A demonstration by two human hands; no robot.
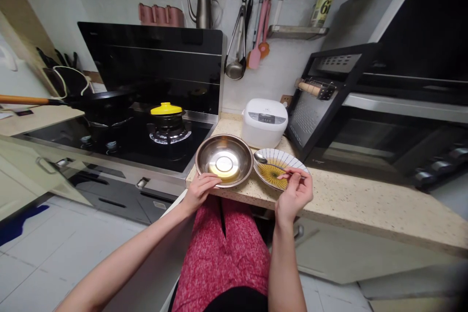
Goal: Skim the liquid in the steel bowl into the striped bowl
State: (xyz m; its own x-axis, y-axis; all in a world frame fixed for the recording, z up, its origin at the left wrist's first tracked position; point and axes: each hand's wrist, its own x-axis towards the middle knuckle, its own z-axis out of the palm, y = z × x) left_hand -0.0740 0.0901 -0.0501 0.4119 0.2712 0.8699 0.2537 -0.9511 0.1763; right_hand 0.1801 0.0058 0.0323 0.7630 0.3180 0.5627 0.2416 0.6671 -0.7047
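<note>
A wide stainless steel bowl (241,156) stands at the counter's front edge, with a little yellow liquid (223,171) in its bottom. My left hand (199,192) grips the near left rim of this bowl. Just to the right lies a patterned plate (288,157), white with dark lines and a yellow middle. My right hand (295,190) pinches the handle of a metal spoon (261,157), whose bowl end is over the plate's left side. Whether the spoon touches the plate I cannot tell.
A white rice cooker (263,122) stands behind the plate. On the gas stove (175,156) to the left are a black pot with a yellow lid (166,109) and a wok (102,100). An oven (383,136) stands at right. Utensils (236,69) hang from a wall rail.
</note>
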